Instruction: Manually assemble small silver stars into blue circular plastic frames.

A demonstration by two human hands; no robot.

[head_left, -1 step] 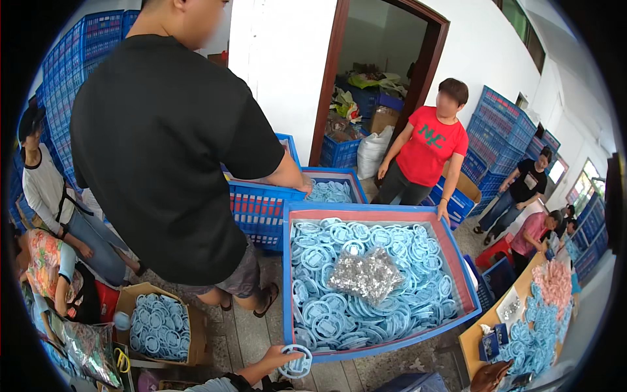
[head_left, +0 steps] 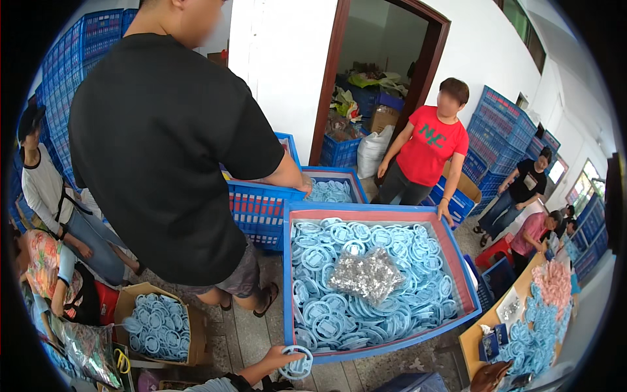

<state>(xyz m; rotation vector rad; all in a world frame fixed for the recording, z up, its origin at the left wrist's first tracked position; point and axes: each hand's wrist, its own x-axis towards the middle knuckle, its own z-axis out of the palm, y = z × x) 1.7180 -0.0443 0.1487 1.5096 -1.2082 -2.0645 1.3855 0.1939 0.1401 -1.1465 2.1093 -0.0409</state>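
Note:
At the lower edge, my left hand pinches a light blue plastic ring with a cut-out shape inside it. The ring is held upright just outside the near left corner of a big blue crate. Heaped in that crate are many rings of the same kind, lying loose over one another. On top of the heap rests a clear bag of small silvery pieces. My right hand is out of view.
A person in black stands close on the left, an arm over another blue crate. Someone in red touches the big crate's far right corner. A carton of rings sits lower left; a table with blue and pink pieces lower right.
At lower left, a light blue piece by the carton's left edge has shifted right, toward the rings inside. The seated person's forearm there has moved lower. My left hand stays almost still.

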